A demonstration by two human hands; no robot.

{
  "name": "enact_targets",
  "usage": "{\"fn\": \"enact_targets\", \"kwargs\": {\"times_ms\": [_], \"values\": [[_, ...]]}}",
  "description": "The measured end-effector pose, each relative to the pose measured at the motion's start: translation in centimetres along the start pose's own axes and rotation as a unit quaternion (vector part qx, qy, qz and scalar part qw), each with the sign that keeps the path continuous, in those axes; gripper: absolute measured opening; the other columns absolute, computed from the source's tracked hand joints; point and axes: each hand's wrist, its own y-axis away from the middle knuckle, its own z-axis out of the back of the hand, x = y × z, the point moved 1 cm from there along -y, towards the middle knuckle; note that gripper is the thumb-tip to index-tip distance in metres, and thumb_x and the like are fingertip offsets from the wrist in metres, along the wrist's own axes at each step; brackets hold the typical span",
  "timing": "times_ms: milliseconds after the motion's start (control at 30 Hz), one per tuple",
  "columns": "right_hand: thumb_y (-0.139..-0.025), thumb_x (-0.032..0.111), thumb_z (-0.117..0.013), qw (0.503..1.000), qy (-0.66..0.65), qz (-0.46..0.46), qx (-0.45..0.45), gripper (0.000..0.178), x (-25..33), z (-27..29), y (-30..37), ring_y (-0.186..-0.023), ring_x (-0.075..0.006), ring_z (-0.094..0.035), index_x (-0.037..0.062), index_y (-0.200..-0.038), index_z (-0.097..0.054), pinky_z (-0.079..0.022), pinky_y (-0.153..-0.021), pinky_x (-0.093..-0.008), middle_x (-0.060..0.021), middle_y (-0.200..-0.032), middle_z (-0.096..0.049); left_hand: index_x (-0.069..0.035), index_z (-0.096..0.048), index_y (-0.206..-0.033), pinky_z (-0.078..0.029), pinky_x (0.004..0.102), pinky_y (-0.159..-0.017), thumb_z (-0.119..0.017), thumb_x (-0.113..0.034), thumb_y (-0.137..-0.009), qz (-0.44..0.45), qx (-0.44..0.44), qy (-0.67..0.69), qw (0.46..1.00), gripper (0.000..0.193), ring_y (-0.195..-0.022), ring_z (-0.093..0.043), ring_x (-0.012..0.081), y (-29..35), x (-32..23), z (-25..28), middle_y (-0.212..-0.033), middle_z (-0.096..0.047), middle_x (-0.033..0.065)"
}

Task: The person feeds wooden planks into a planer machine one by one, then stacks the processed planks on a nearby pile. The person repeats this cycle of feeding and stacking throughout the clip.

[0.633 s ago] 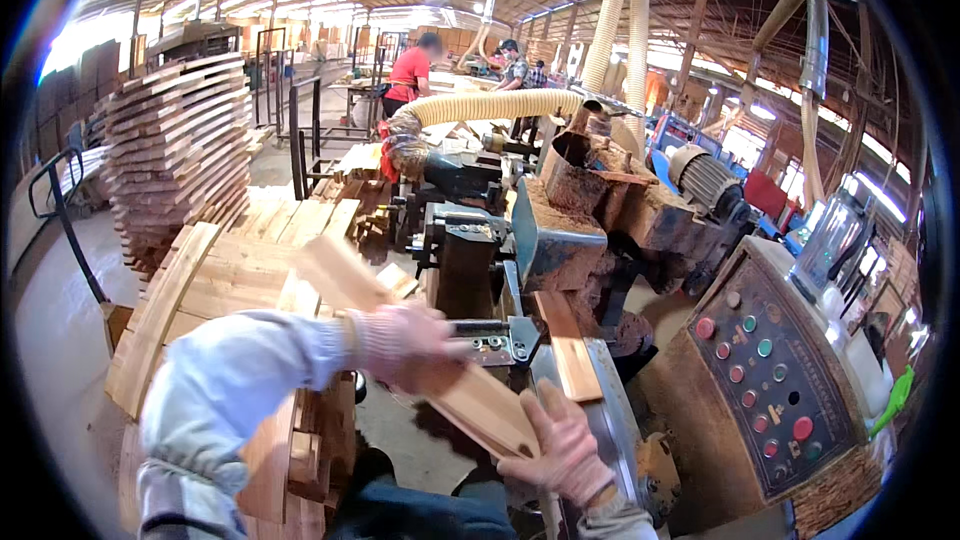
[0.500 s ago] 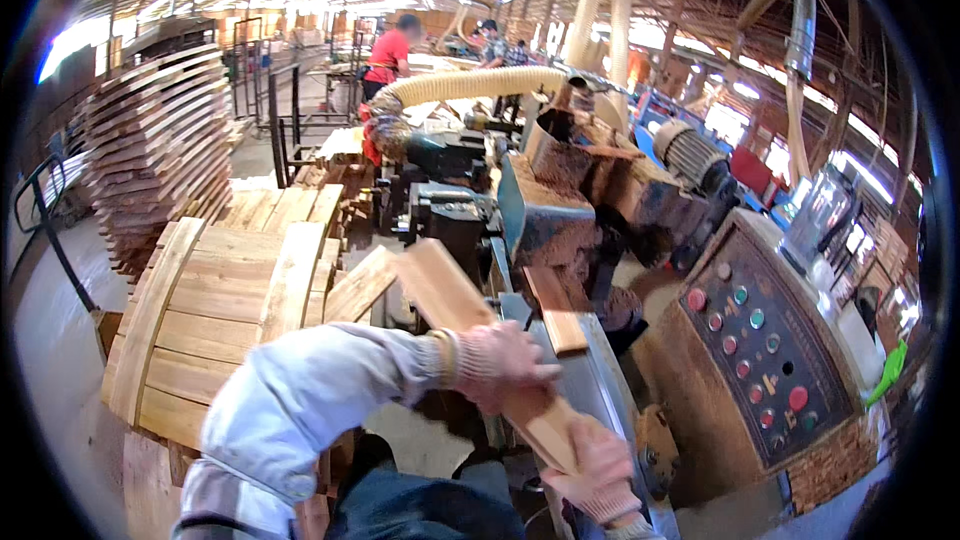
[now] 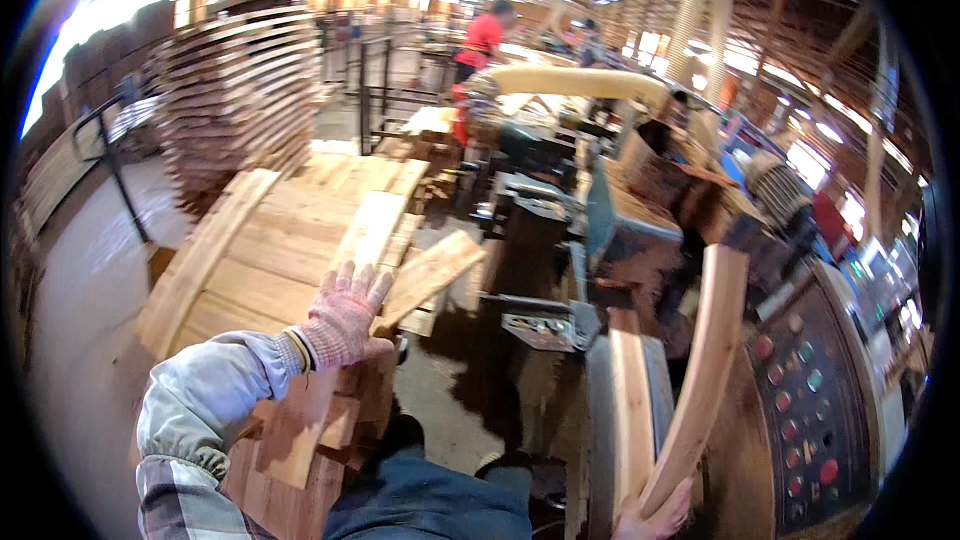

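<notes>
My left hand (image 3: 348, 325), in a pinkish knit glove, is open with fingers spread over the near edge of a board stack (image 3: 265, 248). I cannot tell whether its palm presses on the wood. Just beside its fingertips a short loose board (image 3: 432, 280) lies slantwise. At the lower right my right hand (image 3: 655, 515), partly cut off by the picture's edge, grips the near end of a wooden board (image 3: 703, 365), which points up and away. Left of that, another board (image 3: 630, 400) lies lengthwise on the machine's metal bed (image 3: 600, 420).
A control panel (image 3: 820, 400) with red and green buttons stands at the right. Ahead is a woodworking machine (image 3: 640, 210) with a ribbed dust hose (image 3: 580, 82). A tall pile of boards (image 3: 240, 90) rises at the far left. A person in red (image 3: 483, 40) stands farther back.
My left hand has let go of the board and moved left to the stack, fingers spreading. My right hand keeps the board, now farther right and swung more upright. The view has turned left.
</notes>
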Motion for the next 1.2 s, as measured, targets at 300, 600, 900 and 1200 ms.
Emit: {"fn": "enact_targets", "kwargs": {"times_ms": [300, 600, 900, 1200], "values": [[-0.077, 0.024, -0.090, 0.986, -0.142, -0.019, 0.084, 0.105, 8.9, -13.5, -12.2, -0.140, -0.0447, -0.054, 0.0194, -0.171, -0.041, -0.043, -0.121, -0.0502, -0.0170, -0.162, -0.053, -0.004, -0.040, -0.167, -0.039, 0.0438, -0.129, -0.086, -0.030, -0.080, 0.137, -0.105, 0.295, 0.940, 0.101, -0.155, -0.043, 0.0454, 4.0, 4.2, -1.0, -0.169, -0.041, 0.0290], [-0.082, 0.027, -0.086, 0.949, -0.164, 0.067, 0.259, 0.080, 3.2, 6.6, -1.3, -0.133, -0.0501, -0.062, 0.0002, -0.152, -0.059, -0.052, -0.111, -0.0562, -0.0324, -0.147, -0.062, 0.000, -0.046, -0.163, -0.040, 0.0440, -0.128, -0.080, -0.025, -0.078, 0.240, -0.166, -0.016, 0.956, 0.095, -0.151, -0.049, 0.0419, 5.3, 27.2, -1.9, -0.160, -0.052, 0.0270], [-0.092, 0.026, -0.076, 0.957, -0.048, 0.219, 0.187, 0.045, 0.3, 6.5, -0.6, -0.108, -0.0484, -0.068, 0.0010, -0.130, -0.073, -0.056, -0.095, -0.0579, -0.0252, -0.124, -0.072, -0.010, -0.030, -0.170, -0.053, 0.0475, -0.116, -0.095, -0.040, -0.070, 0.478, -0.039, 0.137, 0.867, 0.123, -0.139, -0.062, 0.0418, 5.4, 29.9, -1.2, -0.149, -0.061, 0.0262], [-0.082, 0.032, -0.078, 0.954, -0.155, 0.191, 0.170, 0.042, 7.8, -13.2, -12.7, -0.103, -0.0437, -0.065, 0.0038, -0.112, -0.068, -0.052, -0.094, -0.0519, -0.0198, -0.110, -0.069, -0.005, -0.067, -0.132, -0.057, 0.0324, -0.074, -0.078, -0.034, -0.098, 0.159, -0.149, 0.712, 0.668, 0.046, -0.086, -0.066, 0.0131, 8.6, 18.2, -0.8, -0.102, -0.069, 0.0021]]}}
